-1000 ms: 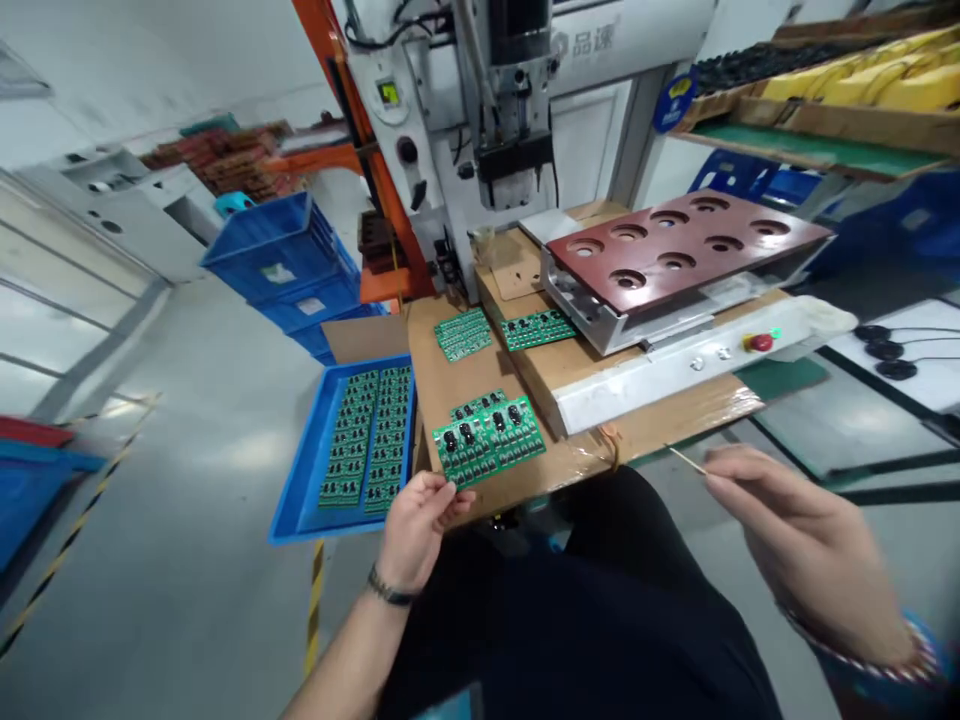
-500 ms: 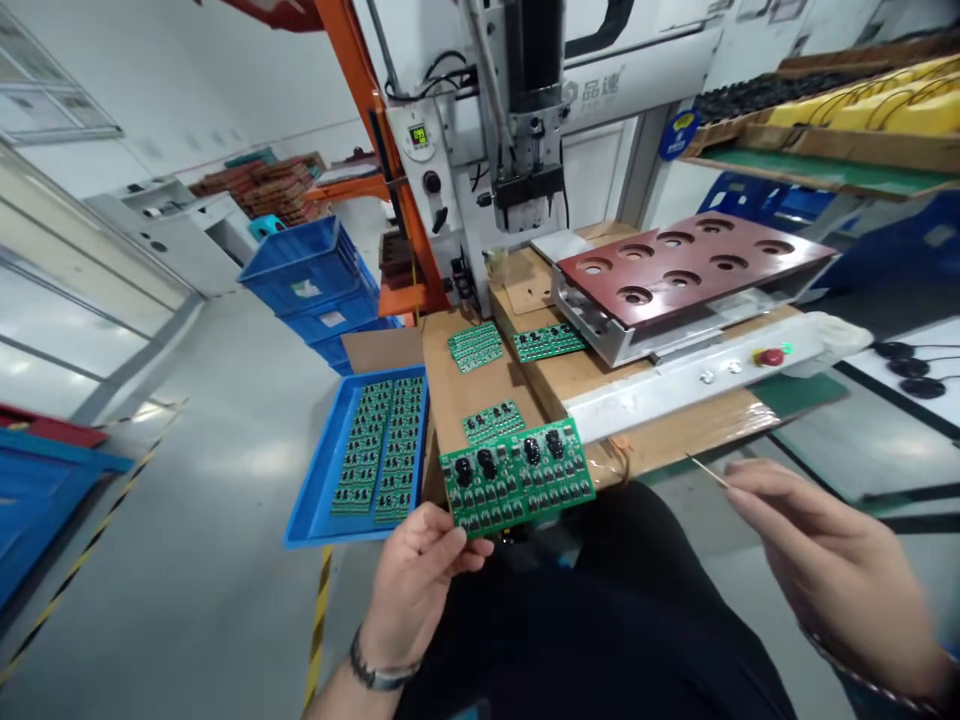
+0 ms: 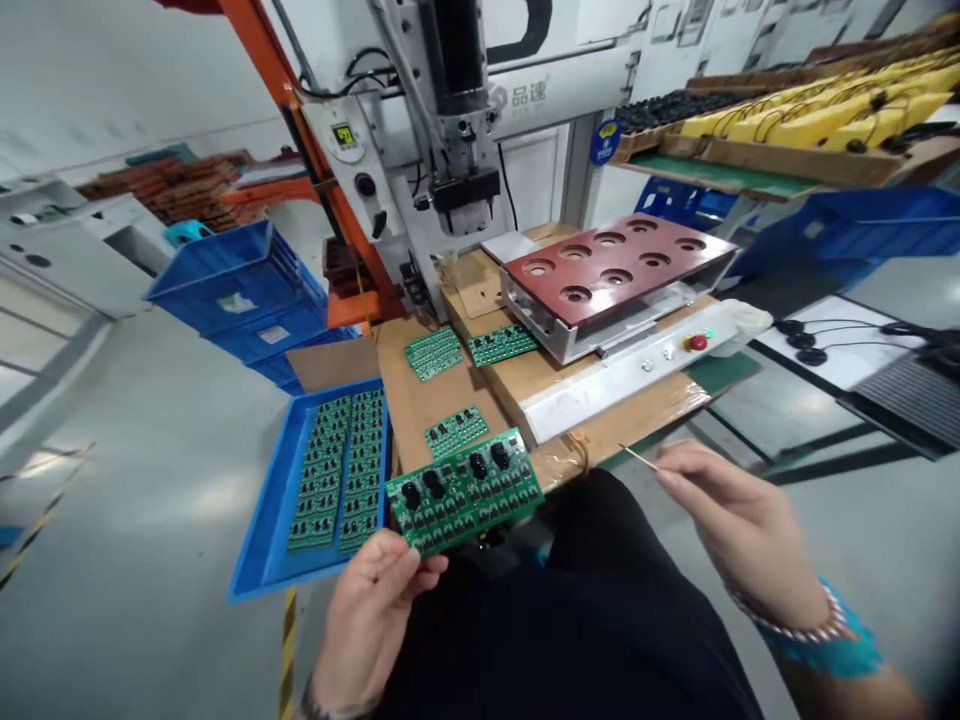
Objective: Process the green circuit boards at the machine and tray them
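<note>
My left hand (image 3: 375, 605) pinches the lower left corner of a green circuit board (image 3: 466, 495), which is tilted toward me over my lap. Two pairs of glossy black blobs run along its upper half, above rows of small components. Off to the right, my right hand (image 3: 731, 515) holds a thin wooden stick (image 3: 639, 458) between thumb and fingertips, its tip pointing left and apart from the board. Just beyond the held board, another circuit board (image 3: 456, 432) lies on the cardboard-covered bench (image 3: 409, 405). Farther back are more boards (image 3: 433, 353) and a board with black parts (image 3: 501, 345).
A blue tray (image 3: 259, 535) of circuit boards stands left of the bench, with stacked blue crates (image 3: 225, 285) behind. A machine head (image 3: 465, 190) rises at the back. Right of it sit a reddish-brown fixture plate with round holes (image 3: 622, 262) and a white control bar with a red button (image 3: 697, 342).
The view has turned right, so the scene shifts left in the picture. Both hands keep their holds on the circuit board and the stick, which stay apart.
</note>
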Motion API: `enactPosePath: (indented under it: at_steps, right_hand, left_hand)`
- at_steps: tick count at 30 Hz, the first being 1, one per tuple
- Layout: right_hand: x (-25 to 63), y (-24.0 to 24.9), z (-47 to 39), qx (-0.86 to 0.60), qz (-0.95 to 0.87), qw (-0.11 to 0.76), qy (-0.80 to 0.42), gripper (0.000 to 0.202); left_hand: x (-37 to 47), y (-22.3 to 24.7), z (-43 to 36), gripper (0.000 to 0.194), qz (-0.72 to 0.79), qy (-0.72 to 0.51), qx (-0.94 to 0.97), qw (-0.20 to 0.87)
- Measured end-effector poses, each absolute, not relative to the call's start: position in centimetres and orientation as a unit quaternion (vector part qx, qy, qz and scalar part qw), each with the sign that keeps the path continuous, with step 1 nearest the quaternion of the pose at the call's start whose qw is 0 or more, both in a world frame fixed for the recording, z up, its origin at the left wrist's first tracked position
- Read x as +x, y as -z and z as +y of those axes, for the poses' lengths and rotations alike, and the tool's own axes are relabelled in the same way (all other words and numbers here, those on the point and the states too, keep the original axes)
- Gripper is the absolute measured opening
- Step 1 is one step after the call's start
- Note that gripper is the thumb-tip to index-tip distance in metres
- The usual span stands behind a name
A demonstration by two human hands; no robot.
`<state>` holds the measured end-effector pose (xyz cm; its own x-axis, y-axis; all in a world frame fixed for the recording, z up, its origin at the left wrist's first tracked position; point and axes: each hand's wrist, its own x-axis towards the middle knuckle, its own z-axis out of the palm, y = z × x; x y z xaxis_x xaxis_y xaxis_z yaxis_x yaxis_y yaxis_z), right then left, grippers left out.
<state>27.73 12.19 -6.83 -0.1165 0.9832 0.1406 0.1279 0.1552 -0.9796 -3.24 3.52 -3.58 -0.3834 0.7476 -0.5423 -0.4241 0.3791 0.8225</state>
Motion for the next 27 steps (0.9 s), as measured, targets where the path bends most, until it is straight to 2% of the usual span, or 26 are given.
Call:
enactPosePath:
  at_steps: [10, 13, 18, 22, 27]
  right_hand:
    - [27.9, 7.8, 12.9, -0.489, -0.590, 0.457, -0.452, 0.005]
    - [28.0, 7.8, 13.1, -0.496, -0.589, 0.448, -0.455, 0.005]
    - [28.1, 7.8, 13.7, -0.503, -0.590, 0.444, -0.450, 0.005]
    - [28.1, 7.9, 14.4, -0.508, -0.596, 0.444, -0.437, 0.007]
    - [28.0, 7.8, 15.1, -0.504, -0.607, 0.440, -0.429, 0.011]
  left_hand:
    - [-4.0, 17.9, 6.8, 0.003, 0.682, -0.497, 0.033, 0.535]
    - [-4.5, 19.6, 8.4, 0.010, 0.697, -0.487, 0.030, 0.525]
    - [-5.4, 19.8, 8.3, 0.009, 0.730, -0.429, 0.058, 0.528]
    - [-6.8, 16.9, 8.8, 0.014, 0.751, -0.367, 0.110, 0.537]
    - [-6.4, 11.9, 17.8, 0.011, 0.704, -0.433, 0.191, 0.530]
